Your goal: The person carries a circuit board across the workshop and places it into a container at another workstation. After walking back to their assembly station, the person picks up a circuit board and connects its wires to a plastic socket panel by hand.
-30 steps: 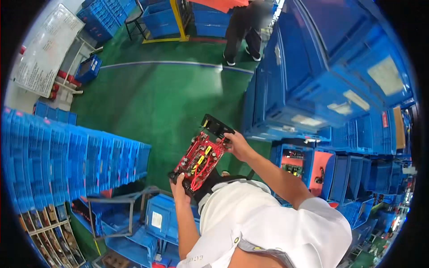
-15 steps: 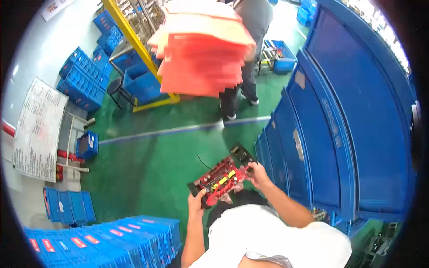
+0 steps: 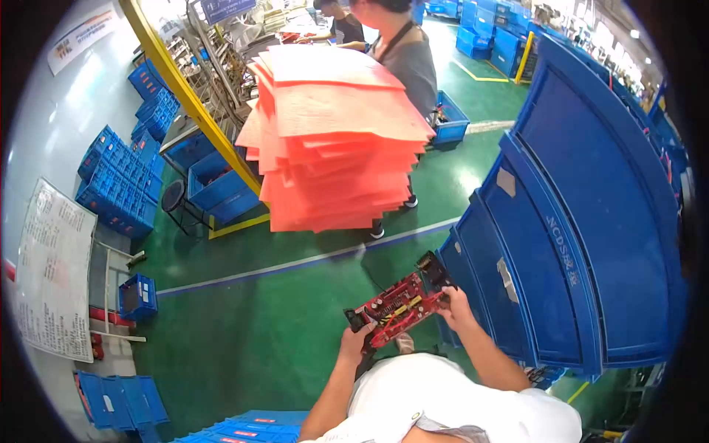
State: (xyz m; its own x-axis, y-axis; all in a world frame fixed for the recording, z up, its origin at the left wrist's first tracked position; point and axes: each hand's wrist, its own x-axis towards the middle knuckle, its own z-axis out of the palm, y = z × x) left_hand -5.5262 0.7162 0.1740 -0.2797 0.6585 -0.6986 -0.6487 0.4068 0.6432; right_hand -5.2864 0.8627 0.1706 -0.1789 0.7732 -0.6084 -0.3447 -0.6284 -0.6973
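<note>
A red circuit board (image 3: pixel 391 314) with yellow parts and black end pieces is held out in front of my body, above the green floor. My left hand (image 3: pixel 356 341) is closed on its left end, beside a black block. At the opposite end, my right hand (image 3: pixel 456 310) grips the board's edge near a larger black part (image 3: pixel 436 270). A thin dark wire sticks out from the far side of the board. The fingers beneath it are mostly hidden.
Ahead, a person (image 3: pixel 413 70) stands behind a tall stack of pink sheets (image 3: pixel 336 148). Tall stacked blue crates (image 3: pixel 591 221) rise close on my right. More blue crates (image 3: pixel 122 181), a whiteboard (image 3: pixel 59 273) and a yellow post (image 3: pixel 188 96) are on the left.
My view has tilted up, showing more of the person and the room ahead. The pink stack looks larger and nearer. The circuit board stays in both my hands.
</note>
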